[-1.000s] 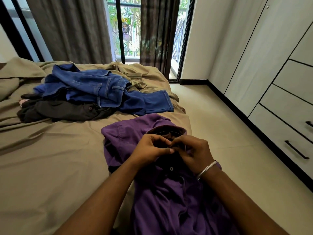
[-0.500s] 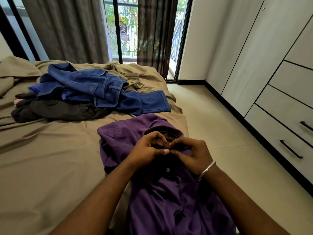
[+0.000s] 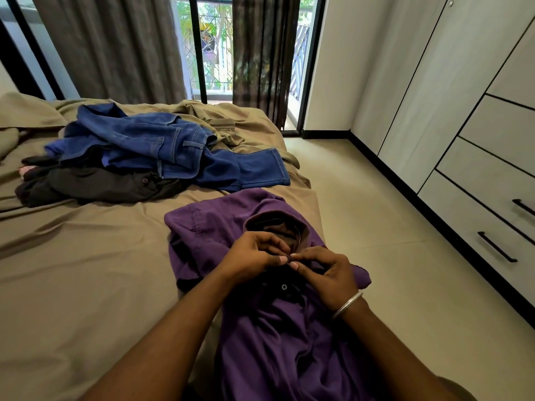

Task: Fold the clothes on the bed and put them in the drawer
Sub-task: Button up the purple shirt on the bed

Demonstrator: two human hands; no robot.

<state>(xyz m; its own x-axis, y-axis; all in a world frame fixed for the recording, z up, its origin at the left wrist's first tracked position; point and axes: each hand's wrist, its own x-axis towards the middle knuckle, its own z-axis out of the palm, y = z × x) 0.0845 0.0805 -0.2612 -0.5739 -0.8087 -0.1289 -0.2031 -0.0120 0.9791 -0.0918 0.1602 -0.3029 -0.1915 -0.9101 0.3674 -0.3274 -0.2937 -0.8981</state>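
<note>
A purple shirt (image 3: 278, 337) is spread front-up along the right edge of the bed (image 3: 86, 285), its collar turned away from the camera. Its placket, just below the collar, is pinched from both sides: the left hand (image 3: 254, 256) is curled on the cloth with thumb and forefinger closed, and the right hand (image 3: 327, 273) meets it fingertip to fingertip (each grip is narrow and holding shirt fabric). What exactly lies between the fingertips cannot be told. One dark button (image 3: 284, 287) is seen on the placket just beneath the hands. A silver bangle (image 3: 347, 303) is worn on the right wrist.

Farther up the bed, well apart from the shirt, blue jeans (image 3: 173, 151) are heaped over a black garment (image 3: 95, 183), with an olive garment (image 3: 214, 117) behind them. Closed drawers (image 3: 492, 215) with black bar handles are set in the wardrobe across the tiled floor (image 3: 376, 227). Curtains (image 3: 110, 47) hang beside a glass door at the far end.
</note>
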